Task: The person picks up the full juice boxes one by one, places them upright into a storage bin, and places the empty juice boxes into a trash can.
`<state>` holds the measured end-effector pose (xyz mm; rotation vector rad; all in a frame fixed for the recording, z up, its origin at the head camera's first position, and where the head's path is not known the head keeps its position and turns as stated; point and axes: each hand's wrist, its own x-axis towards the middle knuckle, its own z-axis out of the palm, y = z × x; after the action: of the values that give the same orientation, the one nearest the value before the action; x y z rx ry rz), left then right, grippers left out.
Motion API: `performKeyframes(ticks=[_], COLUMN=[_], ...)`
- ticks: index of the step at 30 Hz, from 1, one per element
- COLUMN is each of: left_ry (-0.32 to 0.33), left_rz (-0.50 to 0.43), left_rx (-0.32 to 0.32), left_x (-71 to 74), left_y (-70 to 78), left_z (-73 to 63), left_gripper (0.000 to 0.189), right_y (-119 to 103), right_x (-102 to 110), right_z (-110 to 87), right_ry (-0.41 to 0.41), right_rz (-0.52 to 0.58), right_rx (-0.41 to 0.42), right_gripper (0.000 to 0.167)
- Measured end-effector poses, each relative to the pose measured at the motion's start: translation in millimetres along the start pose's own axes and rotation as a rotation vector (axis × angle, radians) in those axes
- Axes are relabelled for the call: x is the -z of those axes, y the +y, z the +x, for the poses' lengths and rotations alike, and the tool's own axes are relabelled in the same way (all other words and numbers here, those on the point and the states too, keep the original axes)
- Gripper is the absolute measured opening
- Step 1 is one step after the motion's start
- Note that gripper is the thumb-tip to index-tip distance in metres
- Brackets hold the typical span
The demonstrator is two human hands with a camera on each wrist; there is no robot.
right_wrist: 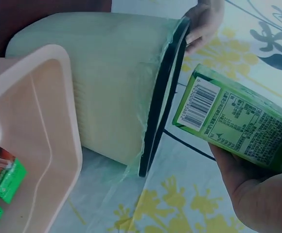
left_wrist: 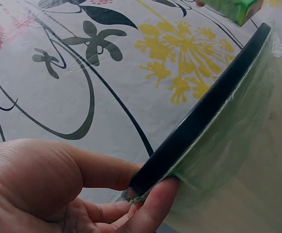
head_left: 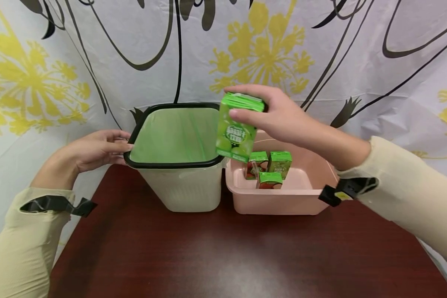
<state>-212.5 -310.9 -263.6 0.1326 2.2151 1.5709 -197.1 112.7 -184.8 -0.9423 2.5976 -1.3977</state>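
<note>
My right hand (head_left: 273, 114) holds a green juice box (head_left: 236, 134) between thumb and fingers, high beside the right edge of a trash bin (head_left: 188, 190). In the right wrist view, the barcode side of the juice box (right_wrist: 236, 119) faces the camera. A green plastic bag (head_left: 171, 136) lines the bin, tucked under its black rim (head_left: 171, 165). At the rim's left side, my left hand (head_left: 97, 151) pinches the edge; the left wrist view shows thumb and fingers on the rim (left_wrist: 194, 116) and the bag's fold.
Right of the bin stands a pink plastic basin (head_left: 279, 203) with three small boxes inside, one a green juice box (head_left: 280, 163). Both containers stand at the back of a dark red-brown table (head_left: 223, 252). A flower-patterned sheet (head_left: 193, 49) hangs behind them.
</note>
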Motion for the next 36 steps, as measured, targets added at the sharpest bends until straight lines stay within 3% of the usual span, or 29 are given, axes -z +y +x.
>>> performKeyframes(ticks=[9, 14, 18, 23, 36], left_ry=[-0.001, 0.007, 0.007, -0.003, -0.003], left_rz=[0.004, -0.008, -0.002, 0.005, -0.049], left_rx=[0.002, -0.009, -0.014, -0.016, -0.023], left_x=[1.1, 1.7, -0.1, -1.0, -0.9], left_y=[-1.7, -2.4, -0.9, -0.1, -1.9], left_z=[-0.7, -1.6, -1.4, -1.4, 0.9], left_gripper=[0.037, 0.030, 0.031, 0.031, 0.023], right_y=[-5, 7, 23, 34, 35], right_x=[-24, -41, -51, -61, -61], right_z=[44.8, 66.6, 76.8, 73.9, 52.8], right_ry=[0.028, 0.050, 0.036, -0.027, -0.135], right_rz=[0.041, 0.068, 0.073, 0.019, -0.148], right_rx=[-0.009, -0.028, -0.035, -0.042, 0.023], right_gripper=[0.059, 0.053, 0.064, 0.084, 0.075])
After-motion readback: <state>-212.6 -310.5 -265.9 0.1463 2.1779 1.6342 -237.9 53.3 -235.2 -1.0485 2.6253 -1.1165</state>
